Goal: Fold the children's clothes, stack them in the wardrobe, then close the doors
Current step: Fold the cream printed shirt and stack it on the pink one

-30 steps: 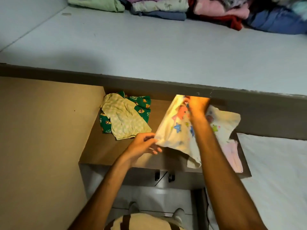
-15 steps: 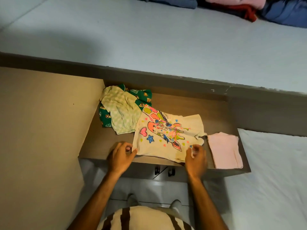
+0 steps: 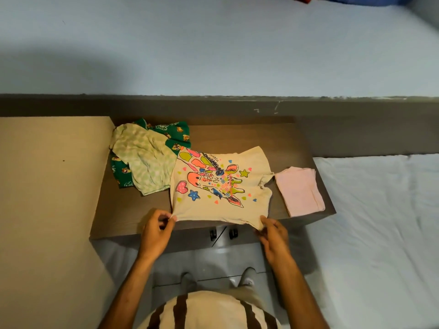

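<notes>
Fingers (image 3: 172,218) of the left hand (image 3: 155,230) and the right hand (image 3: 273,233) each pinch a near corner of the shirt (image 3: 218,186). A second ago it hung bunched in the air; now it lies spread print-up on the tabletop (image 3: 123,210), so folding can begin.

Dim warm indoor light, soft shadows upper left, wide-angle edge bending, slight softness
</notes>
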